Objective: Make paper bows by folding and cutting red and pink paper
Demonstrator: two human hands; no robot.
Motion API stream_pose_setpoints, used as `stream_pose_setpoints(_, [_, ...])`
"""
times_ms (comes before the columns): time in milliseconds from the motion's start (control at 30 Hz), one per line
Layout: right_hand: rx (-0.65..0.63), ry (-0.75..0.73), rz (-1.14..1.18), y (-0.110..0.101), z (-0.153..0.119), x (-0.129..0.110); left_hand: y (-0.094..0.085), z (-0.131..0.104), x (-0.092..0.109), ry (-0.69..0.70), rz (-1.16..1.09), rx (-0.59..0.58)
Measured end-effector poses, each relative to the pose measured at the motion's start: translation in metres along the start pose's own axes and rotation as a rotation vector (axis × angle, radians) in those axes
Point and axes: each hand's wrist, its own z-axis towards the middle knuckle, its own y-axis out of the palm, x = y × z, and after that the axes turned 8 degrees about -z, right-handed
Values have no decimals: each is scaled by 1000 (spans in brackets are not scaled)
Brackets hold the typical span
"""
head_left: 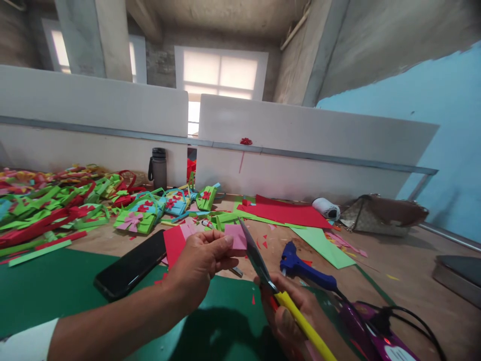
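My left hand (205,258) pinches a small pink piece of paper (236,237) between thumb and fingers. In my right hand (293,311) is a pair of scissors (259,260) with yellow on the handle, blades pointing up and away from me. The blades stand right at the right edge of the pink paper; whether they touch it I cannot tell. Behind my left hand lies a red sheet (174,244) with pink paper by it. A black phone (131,265) rests left of my left wrist, partly on the green mat (56,281).
A blue glue gun (308,268) lies right of the scissors, its cord running near a purple power strip (363,326). Small paper bags (137,220) and strips pile up at left, beside a dark bottle (158,168). Red paper (289,210) and a handbag (383,213) lie at the back right.
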Motion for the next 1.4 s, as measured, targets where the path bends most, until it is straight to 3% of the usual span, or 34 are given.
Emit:
stream_pose_setpoints(333, [11, -32, -45, -2, 2, 15, 2, -3, 2, -26, -22, 1])
stream_pose_setpoints(533, [4, -124, -128, -7, 7, 30, 1, -3, 0, -24, 2, -3])
stream_pose_setpoints(733, [38, -104, -131, -6, 4, 33, 1, -5, 1, -28, 26, 4])
stream_pose_setpoints(1000, [-91, -96, -263, -17, 7, 21, 5, -6, 2, -46, 69, 33])
stream_pose_setpoints(1233, [30, -52, -177, -5, 1, 11, 5, -6, 3, -34, 82, 35])
stream_pose_setpoints(1400, [25, -35, -98, 1, -3, 3, 3, -5, 2, -26, 89, 20])
